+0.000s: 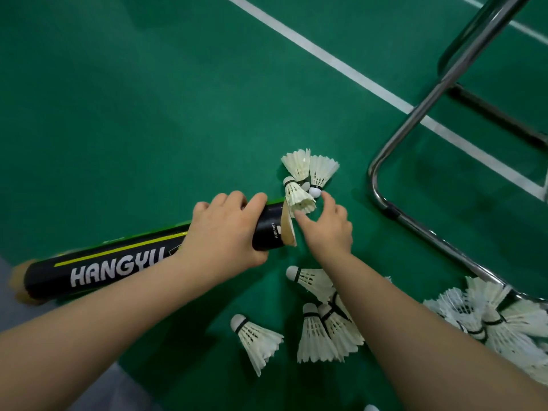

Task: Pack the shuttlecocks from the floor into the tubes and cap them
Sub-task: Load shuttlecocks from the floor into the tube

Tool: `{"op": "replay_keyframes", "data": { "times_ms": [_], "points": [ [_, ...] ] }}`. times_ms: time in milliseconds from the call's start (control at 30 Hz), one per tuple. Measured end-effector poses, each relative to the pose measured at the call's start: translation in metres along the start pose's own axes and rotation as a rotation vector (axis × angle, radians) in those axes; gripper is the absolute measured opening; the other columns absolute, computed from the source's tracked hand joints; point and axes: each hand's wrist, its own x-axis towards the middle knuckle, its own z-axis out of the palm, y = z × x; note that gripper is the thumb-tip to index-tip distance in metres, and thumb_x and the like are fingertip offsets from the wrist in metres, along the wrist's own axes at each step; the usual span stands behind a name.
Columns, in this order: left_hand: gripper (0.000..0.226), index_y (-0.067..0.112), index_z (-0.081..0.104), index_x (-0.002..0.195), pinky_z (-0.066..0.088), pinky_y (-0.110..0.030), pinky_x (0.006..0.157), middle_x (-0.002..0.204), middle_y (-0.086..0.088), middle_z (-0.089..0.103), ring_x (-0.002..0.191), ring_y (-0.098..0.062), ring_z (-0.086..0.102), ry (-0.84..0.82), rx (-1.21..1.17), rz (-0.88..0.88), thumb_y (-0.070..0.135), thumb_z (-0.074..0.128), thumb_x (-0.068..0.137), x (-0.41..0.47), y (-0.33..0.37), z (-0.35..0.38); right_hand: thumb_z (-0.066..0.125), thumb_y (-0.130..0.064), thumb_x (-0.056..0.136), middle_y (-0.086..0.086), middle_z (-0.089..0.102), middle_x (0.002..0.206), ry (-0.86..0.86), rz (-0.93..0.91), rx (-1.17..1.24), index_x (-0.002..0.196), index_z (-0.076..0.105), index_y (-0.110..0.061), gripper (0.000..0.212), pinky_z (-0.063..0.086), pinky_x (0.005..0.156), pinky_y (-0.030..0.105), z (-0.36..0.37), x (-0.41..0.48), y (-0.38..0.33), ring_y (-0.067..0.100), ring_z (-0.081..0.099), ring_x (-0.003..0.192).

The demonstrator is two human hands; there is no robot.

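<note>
My left hand (225, 229) grips a black "HANGYU" tube (118, 262) near its open end (286, 229), which points right and lies low over the green floor. My right hand (329, 229) reaches just past that opening and pinches the feather skirt of a white shuttlecock (298, 197) between thumb and forefinger. That shuttlecock's cork points away from me. It touches two more shuttlecocks (298, 163) (321, 170) lying on the floor behind it.
Several loose shuttlecocks (258, 339) (314, 336) lie below my right forearm, and a bigger pile (489, 321) sits at the right edge. A chrome chair frame (415, 120) stands on the right. A white court line (326, 57) crosses the floor beyond.
</note>
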Motion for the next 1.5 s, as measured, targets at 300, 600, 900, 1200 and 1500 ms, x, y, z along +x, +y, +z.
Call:
{"op": "replay_keyframes", "data": {
  "times_ms": [300, 600, 900, 1200, 1500],
  "points": [
    [0.068, 0.027, 0.035, 0.122, 0.034, -0.036, 0.078, 0.104, 0.001, 0.047, 0.099, -0.023, 0.045, -0.013, -0.018, -0.014, 0.052, 0.063, 0.065, 0.007, -0.006, -0.008, 0.059, -0.054, 0.08, 0.008, 0.047, 0.134, 0.072, 0.116, 0.104, 0.135, 0.036, -0.023, 0.068, 0.039, 0.095, 0.042, 0.03, 0.026, -0.02, 0.032, 0.045, 0.12],
    [0.069, 0.025, 0.041, 0.12, 0.035, -0.037, 0.075, 0.099, -0.001, 0.05, 0.093, -0.026, 0.047, -0.02, -0.009, 0.006, 0.048, 0.066, 0.06, 0.005, -0.002, 0.003, 0.06, -0.026, 0.082, 0.004, 0.049, 0.12, 0.12, 0.034, 0.703, 0.132, 0.037, -0.018, 0.056, 0.039, 0.067, 0.024, 0.008, -0.001, -0.008, 0.017, 0.05, 0.09],
    [0.07, 0.023, 0.043, 0.12, 0.038, -0.039, 0.078, 0.1, -0.004, 0.053, 0.094, -0.029, 0.05, -0.02, 0.031, 0.026, 0.049, 0.067, 0.06, -0.005, 0.015, 0.005, 0.044, -0.029, 0.076, -0.005, 0.055, 0.116, 0.11, -0.139, 1.009, 0.124, 0.048, -0.029, 0.049, 0.046, 0.073, 0.015, -0.043, -0.076, 0.013, -0.002, 0.055, 0.091],
    [0.072, 0.022, 0.042, 0.121, 0.038, -0.04, 0.077, 0.1, -0.006, 0.054, 0.093, -0.03, 0.05, 0.023, 0.021, 0.077, 0.05, 0.067, 0.059, -0.015, 0.037, 0.0, 0.028, -0.047, 0.097, -0.029, 0.035, 0.138, -0.168, -0.348, 0.666, 0.136, 0.043, -0.035, 0.044, 0.021, 0.099, -0.001, -0.07, -0.1, 0.023, -0.017, 0.028, 0.128],
    [0.07, 0.021, 0.045, 0.118, 0.037, -0.038, 0.072, 0.095, -0.005, 0.055, 0.087, -0.03, 0.053, 0.059, 0.019, 0.144, 0.049, 0.069, 0.058, -0.035, 0.05, -0.01, 0.024, -0.044, 0.094, -0.028, 0.062, 0.076, -0.287, -0.282, 0.635, 0.088, 0.072, -0.022, 0.053, 0.028, 0.06, -0.011, -0.095, -0.13, 0.033, -0.027, 0.052, 0.07]
  ]
}}
